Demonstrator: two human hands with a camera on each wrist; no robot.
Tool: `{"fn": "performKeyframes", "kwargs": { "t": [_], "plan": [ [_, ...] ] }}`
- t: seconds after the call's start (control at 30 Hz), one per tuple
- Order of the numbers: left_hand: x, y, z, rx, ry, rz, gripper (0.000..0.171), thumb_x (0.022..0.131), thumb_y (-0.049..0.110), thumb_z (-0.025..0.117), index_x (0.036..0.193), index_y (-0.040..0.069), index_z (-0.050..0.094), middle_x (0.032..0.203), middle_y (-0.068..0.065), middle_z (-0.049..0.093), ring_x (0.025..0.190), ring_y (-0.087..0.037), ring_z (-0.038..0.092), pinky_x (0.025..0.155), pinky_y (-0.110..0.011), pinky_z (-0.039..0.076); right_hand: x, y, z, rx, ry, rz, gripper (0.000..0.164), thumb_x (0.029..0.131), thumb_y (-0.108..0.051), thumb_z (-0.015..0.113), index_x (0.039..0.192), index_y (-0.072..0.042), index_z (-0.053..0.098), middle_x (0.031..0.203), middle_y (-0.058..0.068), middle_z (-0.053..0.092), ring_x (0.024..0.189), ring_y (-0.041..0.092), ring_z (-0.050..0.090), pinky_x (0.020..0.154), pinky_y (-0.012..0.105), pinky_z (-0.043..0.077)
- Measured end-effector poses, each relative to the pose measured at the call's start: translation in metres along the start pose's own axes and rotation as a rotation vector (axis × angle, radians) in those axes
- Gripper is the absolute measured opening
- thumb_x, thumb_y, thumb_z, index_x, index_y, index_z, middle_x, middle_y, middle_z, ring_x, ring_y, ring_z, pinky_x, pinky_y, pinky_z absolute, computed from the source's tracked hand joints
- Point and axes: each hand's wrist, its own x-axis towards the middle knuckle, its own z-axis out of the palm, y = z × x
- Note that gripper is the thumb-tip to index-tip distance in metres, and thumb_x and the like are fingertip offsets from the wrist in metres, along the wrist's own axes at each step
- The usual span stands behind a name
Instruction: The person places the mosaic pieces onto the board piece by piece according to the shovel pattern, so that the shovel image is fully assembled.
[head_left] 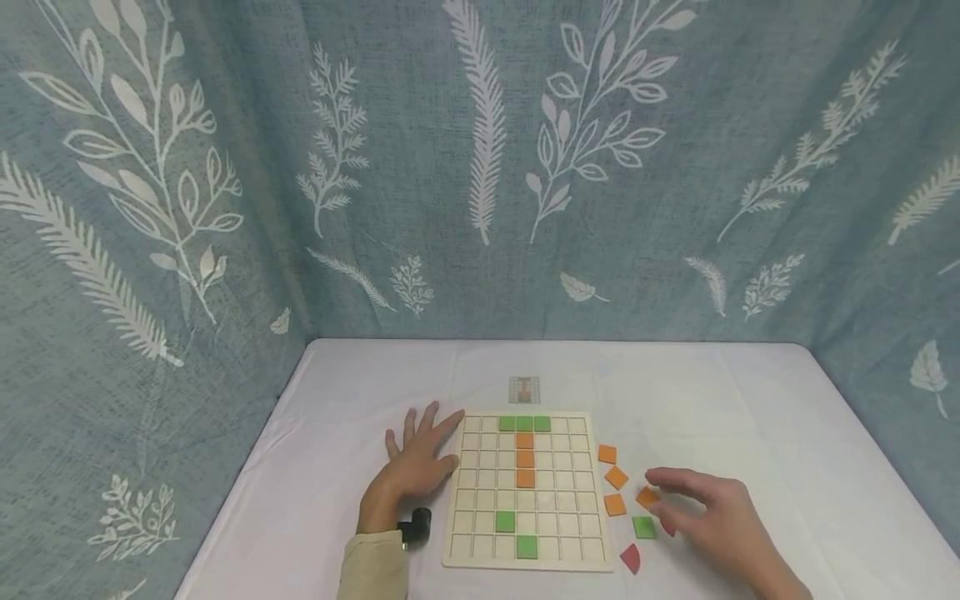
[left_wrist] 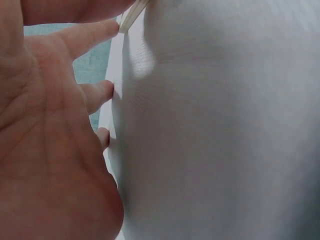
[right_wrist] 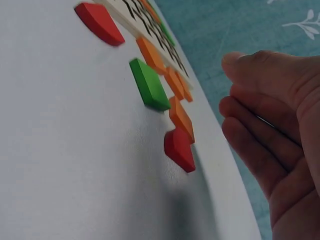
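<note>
A pale gridded board (head_left: 480,502) lies on the table. My left hand (head_left: 416,468) rests beside its left edge with spread fingers, thumb and index fingertip at the rim. On the board, three green tiles (head_left: 525,423) line the top row, three orange tiles (head_left: 525,459) run below the middle one, and two green tiles (head_left: 506,522) sit lower down. My right hand (head_left: 716,510) hovers over the loose pieces to the board's right, its fingers loosely bent and nothing between them. Nearest it are an orange tile (head_left: 647,497) and a red rounded piece (right_wrist: 181,150).
More orange tiles (head_left: 616,477), a green tile (head_left: 644,527) and a red wedge-shaped piece (head_left: 631,558) lie along the board's right side. Behind the board is a small printed grid pattern (head_left: 524,390). A patterned blue-green curtain (head_left: 420,167) surrounds the white table (head_left: 675,383).
</note>
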Motion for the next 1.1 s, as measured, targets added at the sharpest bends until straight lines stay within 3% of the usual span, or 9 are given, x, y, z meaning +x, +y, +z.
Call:
{"fn": "performKeyframes", "kwargs": {
  "t": [0.07,0.17,0.33,0.47,0.93,1.1],
  "plan": [
    [0.0,0.0,0.0,0.001,0.0,0.003,0.074,0.093,0.015,0.066,0.166,0.017,0.05,0.182,-0.025,0.017,0.168,-0.055,-0.003,0.126,-0.083,-0.012,0.002,0.002,0.0,0.002,-0.02,0.018,0.041,0.081,-0.011,0.096,0.118,-0.025,0.085,0.112,-0.017,0.083,0.109,0.002,0.077,0.093,0.026,0.065],
    [0.0,-0.001,0.0,0.003,0.0,0.004,0.074,0.093,0.015,0.065,0.166,0.017,0.05,0.182,-0.025,0.017,0.168,-0.055,-0.003,0.126,-0.083,-0.012,0.004,0.006,0.002,0.026,-0.044,0.03,0.04,0.083,-0.014,0.095,0.119,-0.026,0.084,0.113,-0.016,0.083,0.11,0.002,0.077,0.093,0.029,0.066],
    [-0.001,0.0,0.0,-0.012,-0.004,-0.002,0.074,0.093,0.015,0.066,0.165,0.017,0.05,0.182,-0.025,0.017,0.168,-0.056,-0.004,0.126,-0.083,-0.013,0.006,0.013,0.007,0.057,-0.092,0.065,0.035,0.086,-0.017,0.094,0.118,-0.028,0.085,0.112,-0.02,0.082,0.111,0.0,0.076,0.097,0.016,0.058],
    [-0.002,0.0,0.0,-0.018,-0.003,-0.005,0.074,0.093,0.015,0.067,0.165,0.017,0.05,0.182,-0.025,0.016,0.168,-0.055,-0.004,0.126,-0.082,-0.013,0.006,0.015,0.009,0.04,-0.133,0.118,0.033,0.087,-0.019,0.093,0.117,-0.032,0.085,0.112,-0.026,0.08,0.114,-0.003,0.073,0.099,0.013,0.055],
    [-0.001,0.002,0.0,-0.005,0.002,-0.01,0.074,0.094,0.017,0.066,0.166,0.019,0.05,0.182,-0.024,0.018,0.169,-0.054,-0.003,0.127,-0.081,-0.012,-0.004,0.013,0.004,-0.042,-0.11,0.19,0.04,0.085,-0.01,0.091,0.118,-0.03,0.084,0.112,-0.022,0.081,0.113,0.002,0.073,0.1,0.017,0.058],
    [-0.001,0.001,0.0,-0.001,0.001,-0.013,0.074,0.094,0.017,0.067,0.166,0.019,0.05,0.182,-0.023,0.017,0.169,-0.054,-0.003,0.127,-0.081,-0.012,-0.004,0.011,0.006,-0.06,-0.094,0.153,0.041,0.083,-0.008,0.092,0.118,-0.027,0.084,0.113,-0.021,0.081,0.115,0.006,0.075,0.1,0.021,0.06]
  ]
}}
